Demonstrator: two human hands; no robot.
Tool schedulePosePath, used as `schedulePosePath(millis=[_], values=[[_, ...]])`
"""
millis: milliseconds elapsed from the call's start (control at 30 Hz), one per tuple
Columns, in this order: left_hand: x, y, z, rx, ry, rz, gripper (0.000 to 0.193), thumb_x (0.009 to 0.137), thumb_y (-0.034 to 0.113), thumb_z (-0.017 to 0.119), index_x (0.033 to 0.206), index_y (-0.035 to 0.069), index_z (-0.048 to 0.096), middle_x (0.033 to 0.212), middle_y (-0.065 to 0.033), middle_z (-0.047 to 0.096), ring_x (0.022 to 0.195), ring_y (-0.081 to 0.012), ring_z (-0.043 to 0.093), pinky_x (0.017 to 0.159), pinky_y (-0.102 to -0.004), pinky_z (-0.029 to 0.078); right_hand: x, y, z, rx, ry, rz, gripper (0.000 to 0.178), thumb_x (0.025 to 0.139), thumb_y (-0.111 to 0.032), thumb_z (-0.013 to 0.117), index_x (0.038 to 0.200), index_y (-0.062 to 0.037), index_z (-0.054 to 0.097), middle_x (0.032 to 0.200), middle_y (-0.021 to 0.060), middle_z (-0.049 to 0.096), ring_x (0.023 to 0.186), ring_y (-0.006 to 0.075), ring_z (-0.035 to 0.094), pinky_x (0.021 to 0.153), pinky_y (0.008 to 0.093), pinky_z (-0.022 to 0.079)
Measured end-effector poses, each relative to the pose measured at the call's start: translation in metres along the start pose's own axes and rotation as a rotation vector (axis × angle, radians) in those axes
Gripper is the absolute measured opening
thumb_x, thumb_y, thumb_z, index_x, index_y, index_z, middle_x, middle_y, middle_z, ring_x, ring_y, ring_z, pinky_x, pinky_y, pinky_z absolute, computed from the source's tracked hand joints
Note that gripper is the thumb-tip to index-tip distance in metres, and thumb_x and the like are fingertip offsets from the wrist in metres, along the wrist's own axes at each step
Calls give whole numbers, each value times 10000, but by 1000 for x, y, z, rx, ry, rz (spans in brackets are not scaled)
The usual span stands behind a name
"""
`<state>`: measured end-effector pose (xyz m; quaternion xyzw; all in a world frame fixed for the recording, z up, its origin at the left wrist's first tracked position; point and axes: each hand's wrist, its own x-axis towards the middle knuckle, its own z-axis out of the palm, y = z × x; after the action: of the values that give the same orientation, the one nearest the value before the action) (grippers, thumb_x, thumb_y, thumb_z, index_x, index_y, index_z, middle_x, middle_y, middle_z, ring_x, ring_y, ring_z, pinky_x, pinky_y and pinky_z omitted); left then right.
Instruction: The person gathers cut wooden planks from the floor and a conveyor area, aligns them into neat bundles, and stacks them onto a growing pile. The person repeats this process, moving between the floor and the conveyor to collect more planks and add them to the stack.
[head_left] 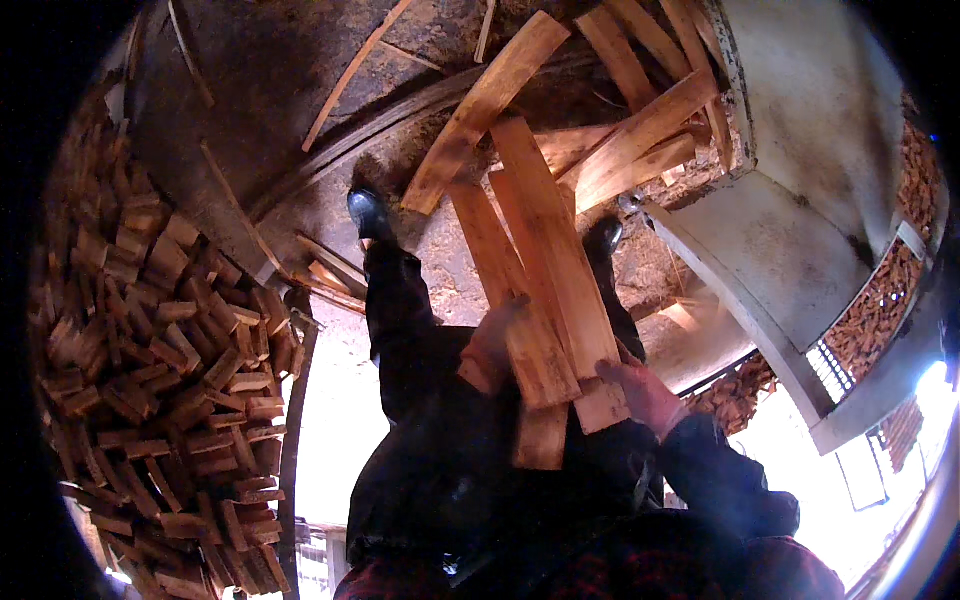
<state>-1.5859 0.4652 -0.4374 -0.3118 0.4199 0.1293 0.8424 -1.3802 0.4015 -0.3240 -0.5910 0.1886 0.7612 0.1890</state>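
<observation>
Several short, rough wooden boards lie together across my lap, pointing away from me. My left hand is closed on the left edge of the nearer board. Along the right side, my right hand grips the near end of a longer board, which overlaps the first one. Beneath them the end of another board pokes out toward me. Some of the fingers are hidden behind the wood.
Beyond the boards lies a loose heap of planks beside a pale metal machine panel. A large pile of cut wood blocks fills the left. Thin wood strips are scattered on the dirty floor. My shoes rest on sawdust.
</observation>
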Motion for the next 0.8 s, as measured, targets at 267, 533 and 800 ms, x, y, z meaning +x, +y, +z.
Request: schedulePosePath(millis=[267,533,800], values=[[12,-29,-12,56,-6,7,530,843,163,633,1305,-2,434,1150,-166,604,991,-307,641,927,-427,523,45,-18,-18,16,39,-35,582,946,-316,597,1428,-70,381,1343,82,524,1194,226,549,949,441,509],[-93,-76,16,149,112,235,545,795,162,645,1284,-13,479,1077,-150,628,956,-255,655,877,-386,552,-6,11,-15,-51,-78,-203,703,884,-200,644,1483,-41,313,1394,80,491,1265,210,482,1056,353,392],[-80,-9,-30,179,82,775,491,837,149,695,1272,33,499,1117,-97,609,1004,-239,629,859,-366,551,77,-37,64,-457,-344,-396,792,821,-137,639,1509,-46,259,1468,105,413,1327,228,408,1098,359,338]])
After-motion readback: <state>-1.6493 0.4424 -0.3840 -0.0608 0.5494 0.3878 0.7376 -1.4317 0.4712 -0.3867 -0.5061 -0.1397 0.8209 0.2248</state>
